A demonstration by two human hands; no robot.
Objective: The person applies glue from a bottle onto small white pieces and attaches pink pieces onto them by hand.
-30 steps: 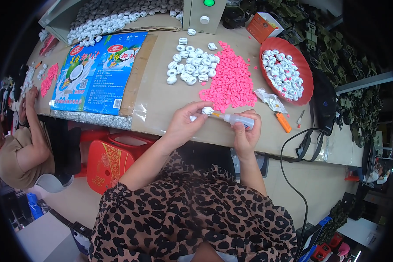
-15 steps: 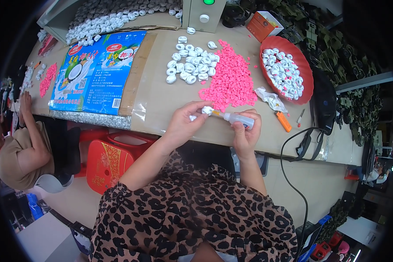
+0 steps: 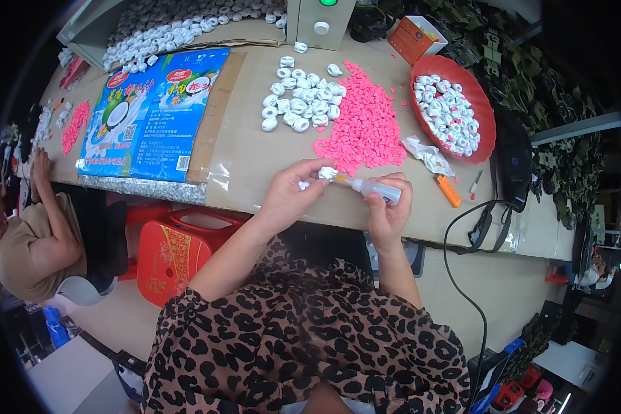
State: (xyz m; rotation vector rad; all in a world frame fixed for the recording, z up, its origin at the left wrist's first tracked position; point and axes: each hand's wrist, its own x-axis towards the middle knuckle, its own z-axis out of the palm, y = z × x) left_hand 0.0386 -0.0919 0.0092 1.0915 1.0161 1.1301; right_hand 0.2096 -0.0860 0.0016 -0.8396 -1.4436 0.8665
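My left hand [image 3: 290, 196] pinches a small white rounded piece [image 3: 327, 173] between thumb and forefinger. A second white piece [image 3: 303, 185] shows at its curled fingers. My right hand [image 3: 393, 214] is closed round a small translucent squeeze bottle [image 3: 378, 189], tipped sideways. The bottle's thin yellow nozzle [image 3: 343, 179] reaches to the pinched piece; whether they touch I cannot tell. Just beyond my hands lies a heap of small pink pieces [image 3: 367, 127], with a group of white rounded pieces [image 3: 302, 100] on its left.
At the right stands a red fluted bowl [image 3: 488, 138] of white pieces with pink spots. Nearer lie a crumpled white wrapper [image 3: 429, 156], an orange-handled tool [image 3: 448, 190] and a black cable [image 3: 446, 255]. Blue printed cardboard [image 3: 155, 114] covers the left. A co-worker [image 3: 45, 231] sits beyond a red stool [image 3: 169, 259].
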